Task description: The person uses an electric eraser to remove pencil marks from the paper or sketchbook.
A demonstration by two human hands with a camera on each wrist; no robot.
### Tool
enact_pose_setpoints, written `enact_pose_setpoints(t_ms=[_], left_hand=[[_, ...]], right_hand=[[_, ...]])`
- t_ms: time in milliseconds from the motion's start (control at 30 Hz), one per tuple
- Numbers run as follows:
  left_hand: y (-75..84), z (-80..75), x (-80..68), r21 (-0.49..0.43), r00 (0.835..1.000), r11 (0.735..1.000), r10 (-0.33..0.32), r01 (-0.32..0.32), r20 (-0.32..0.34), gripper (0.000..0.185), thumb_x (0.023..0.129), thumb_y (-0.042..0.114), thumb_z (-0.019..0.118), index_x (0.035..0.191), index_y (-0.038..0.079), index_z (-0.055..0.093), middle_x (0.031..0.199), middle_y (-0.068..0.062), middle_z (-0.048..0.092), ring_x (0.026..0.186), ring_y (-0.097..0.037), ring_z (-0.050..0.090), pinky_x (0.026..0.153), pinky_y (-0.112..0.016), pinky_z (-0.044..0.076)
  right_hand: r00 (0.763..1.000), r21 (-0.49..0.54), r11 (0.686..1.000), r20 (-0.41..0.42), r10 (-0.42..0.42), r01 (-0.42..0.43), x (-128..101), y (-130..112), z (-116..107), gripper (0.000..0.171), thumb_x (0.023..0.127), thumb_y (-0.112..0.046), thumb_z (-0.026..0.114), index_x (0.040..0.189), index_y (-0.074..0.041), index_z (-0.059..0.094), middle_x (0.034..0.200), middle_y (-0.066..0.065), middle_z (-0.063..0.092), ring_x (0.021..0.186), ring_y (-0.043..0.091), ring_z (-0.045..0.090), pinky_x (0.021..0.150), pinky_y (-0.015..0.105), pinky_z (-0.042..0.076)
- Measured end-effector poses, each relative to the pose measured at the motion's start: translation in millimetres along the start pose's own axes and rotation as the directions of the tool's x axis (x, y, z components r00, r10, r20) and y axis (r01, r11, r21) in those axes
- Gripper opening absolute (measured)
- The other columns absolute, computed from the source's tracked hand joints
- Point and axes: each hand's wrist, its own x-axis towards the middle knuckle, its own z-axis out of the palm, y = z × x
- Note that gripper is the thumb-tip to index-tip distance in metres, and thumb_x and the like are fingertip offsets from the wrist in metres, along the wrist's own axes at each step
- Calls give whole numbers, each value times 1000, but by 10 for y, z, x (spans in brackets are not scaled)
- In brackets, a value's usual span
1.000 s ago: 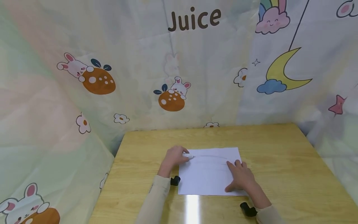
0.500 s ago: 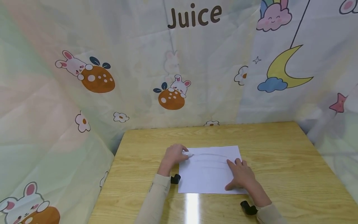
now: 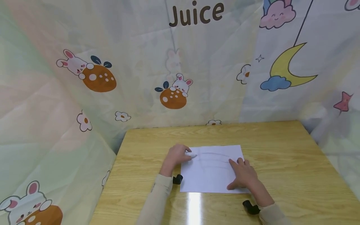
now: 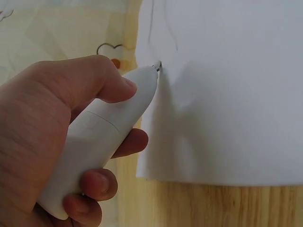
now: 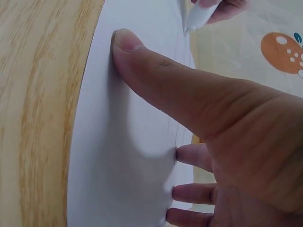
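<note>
Now the left hand (image 3: pixel 175 155) grips the white pen (image 4: pixel 102 139), tip touching the sheet of paper (image 3: pixel 211 175) at its far-left corner; barrel slants toward the wrist; the right hand (image 3: pixel 243 175) lies spread flat, pinning the sheet's right side to the table (image 3: pixel 281 150).

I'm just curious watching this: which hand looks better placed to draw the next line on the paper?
Probably the left hand: it grips the pen with the tip at the paper. The right hand lies flat, pressing the paper down.
</note>
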Motion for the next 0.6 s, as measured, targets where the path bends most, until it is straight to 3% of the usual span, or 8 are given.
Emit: enact_pose_setpoints(t_ms=[233,433,600], left_hand=[[39,29,24,0,1000,1000,-4,4,-10,27,80,33,72,105,22,77,100,5,69,65,-10,52,57,-27,42],[103,69,89,-22,999,998,50,-50,3,28,81,33,70,106,22,76,102,7,69,66,-8,51,57,-26,41],[138,57,118,13,1000,1000,19,-19,-18,26,80,32,72,103,24,77,103,8,69,68,-8,52,58,-26,42]], right_hand=[[1000,-1,1000,9,8,-8,3,1,11,117,48,-56,91,141,0,47,121,25,46,102,41,42,76,56,44],[1000,-8,1000,6,10,-10,6,2,2,117,48,-56,91,140,-1,47,122,25,46,102,41,43,76,56,44],[1000,-5,1000,-9,3,-3,-2,4,-4,116,48,-55,92,140,0,48,122,26,46,102,41,43,76,55,44]])
